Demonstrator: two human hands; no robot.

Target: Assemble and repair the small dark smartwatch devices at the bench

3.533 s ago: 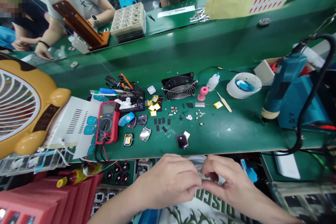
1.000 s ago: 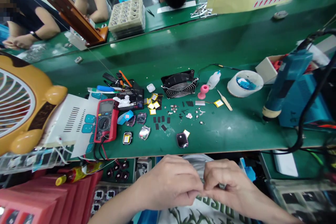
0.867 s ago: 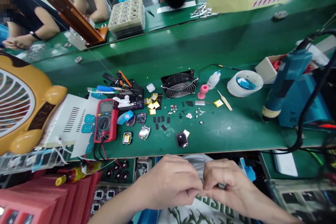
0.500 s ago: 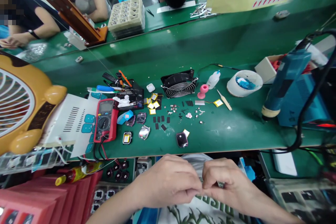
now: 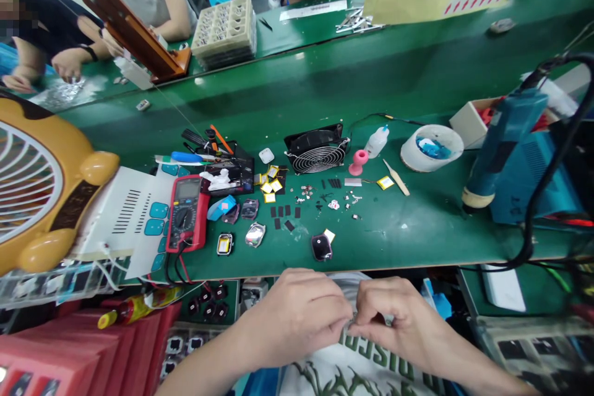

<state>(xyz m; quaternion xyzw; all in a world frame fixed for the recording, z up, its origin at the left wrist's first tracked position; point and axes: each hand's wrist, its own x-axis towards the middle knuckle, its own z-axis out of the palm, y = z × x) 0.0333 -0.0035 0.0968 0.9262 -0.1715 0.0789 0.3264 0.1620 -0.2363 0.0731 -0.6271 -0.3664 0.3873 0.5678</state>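
Observation:
My left hand and my right hand meet over my lap, just in front of the bench's near edge. Both have their fingers closed, thumb and forefinger pinched. Between the fingertips shows a sliver of something tiny and greyish, too small to name. On the bench beyond them lies a dark watch case with a white piece beside it. Farther left are a silvery watch case and a watch frame with a yellow battery. Several small black pads lie behind these.
A red multimeter and an orange fan stand left. At the back are a black cooling fan, a pink holder and a white tub. A blue hot-air handle hangs right. Co-workers sit across the bench.
My hands have shifted slightly, with a greyish sliver now showing between the fingertips. Across the bench, one person's head has lifted out of view and another's hands have moved apart.

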